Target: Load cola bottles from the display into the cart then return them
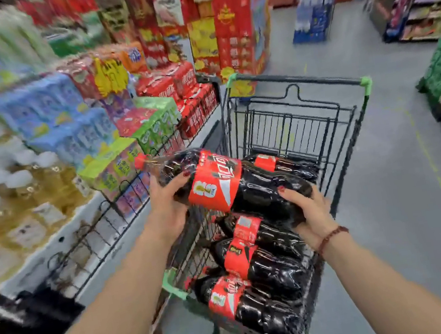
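In the head view I hold the cola bottle point(234, 185) just over the cart point(295, 80), above the other bottles point(264, 276) lying in it. Its long axis runs from the cap at far left to the base at near right. My left hand point(168, 204) grips the shoulder end, nearer the display point(87, 215). My right hand point(312, 215) cups the base, fingers curled. Both forearms reach forward.

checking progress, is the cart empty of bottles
No, several cola bottles lie in the cart while the left hand and right hand hold another bottle above it.
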`<action>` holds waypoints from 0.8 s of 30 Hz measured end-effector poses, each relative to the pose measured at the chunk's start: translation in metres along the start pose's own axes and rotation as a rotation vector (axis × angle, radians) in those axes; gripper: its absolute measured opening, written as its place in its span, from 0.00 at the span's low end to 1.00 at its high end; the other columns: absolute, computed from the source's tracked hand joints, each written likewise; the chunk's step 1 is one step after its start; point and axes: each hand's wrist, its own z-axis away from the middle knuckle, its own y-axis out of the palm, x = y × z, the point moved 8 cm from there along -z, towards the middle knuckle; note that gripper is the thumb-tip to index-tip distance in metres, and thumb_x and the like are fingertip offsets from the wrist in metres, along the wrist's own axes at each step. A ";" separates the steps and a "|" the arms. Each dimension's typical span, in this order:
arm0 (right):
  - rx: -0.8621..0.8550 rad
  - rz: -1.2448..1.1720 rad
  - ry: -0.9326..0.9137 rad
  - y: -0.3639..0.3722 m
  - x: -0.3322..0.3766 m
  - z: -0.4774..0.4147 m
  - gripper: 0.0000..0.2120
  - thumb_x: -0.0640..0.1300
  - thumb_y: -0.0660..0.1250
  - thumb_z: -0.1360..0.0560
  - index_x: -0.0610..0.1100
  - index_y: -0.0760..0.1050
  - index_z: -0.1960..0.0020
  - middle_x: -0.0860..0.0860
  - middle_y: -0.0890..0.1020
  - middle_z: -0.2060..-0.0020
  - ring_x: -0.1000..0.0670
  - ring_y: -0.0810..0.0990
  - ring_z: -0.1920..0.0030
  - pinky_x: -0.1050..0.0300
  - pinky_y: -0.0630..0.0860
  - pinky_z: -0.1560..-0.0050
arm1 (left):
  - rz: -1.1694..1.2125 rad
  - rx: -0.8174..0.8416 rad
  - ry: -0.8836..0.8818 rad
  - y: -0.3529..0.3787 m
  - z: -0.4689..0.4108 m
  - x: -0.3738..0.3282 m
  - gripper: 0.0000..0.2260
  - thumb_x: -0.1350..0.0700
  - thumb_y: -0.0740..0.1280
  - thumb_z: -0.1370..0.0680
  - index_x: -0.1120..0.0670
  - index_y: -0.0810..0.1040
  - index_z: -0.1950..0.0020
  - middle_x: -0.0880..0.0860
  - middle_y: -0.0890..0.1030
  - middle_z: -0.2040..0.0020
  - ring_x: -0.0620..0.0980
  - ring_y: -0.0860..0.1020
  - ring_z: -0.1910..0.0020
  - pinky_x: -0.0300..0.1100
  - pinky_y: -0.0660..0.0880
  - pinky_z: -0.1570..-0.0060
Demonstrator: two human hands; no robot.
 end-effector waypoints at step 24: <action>0.930 0.021 0.518 0.294 -0.191 0.295 0.32 0.42 0.77 0.34 0.41 0.70 0.33 0.38 0.79 0.40 0.35 0.78 0.40 0.34 0.77 0.49 | 0.048 -0.661 0.584 -0.201 0.413 -0.226 0.51 0.54 0.81 0.45 0.54 0.64 0.25 0.60 0.76 0.33 0.55 0.80 0.45 0.52 0.81 0.52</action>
